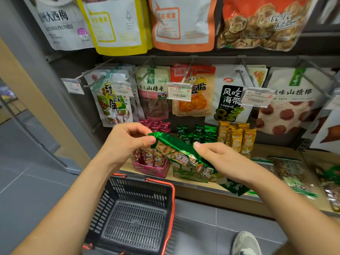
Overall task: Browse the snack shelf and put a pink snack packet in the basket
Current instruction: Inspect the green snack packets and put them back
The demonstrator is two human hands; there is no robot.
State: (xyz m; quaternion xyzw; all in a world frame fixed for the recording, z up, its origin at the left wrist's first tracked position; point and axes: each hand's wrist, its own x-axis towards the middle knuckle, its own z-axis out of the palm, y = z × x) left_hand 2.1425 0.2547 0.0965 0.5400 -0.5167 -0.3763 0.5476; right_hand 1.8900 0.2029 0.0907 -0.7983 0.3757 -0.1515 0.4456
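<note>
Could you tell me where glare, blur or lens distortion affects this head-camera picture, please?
In the head view, glare streaks the green foil packet pinched by the left hand and right hand; the hanging packets along the top look soft; wide-angle distortion slants the grey shelf post at left; the basket is sharp.

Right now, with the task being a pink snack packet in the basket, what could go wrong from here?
1. The left hand and right hand both hold a green packet, not a pink one; it might wrongly end up in the basket, which looks empty.
2. The pink packets stand in an open box close to the green packet; returning it carelessly could knock them over.
</note>
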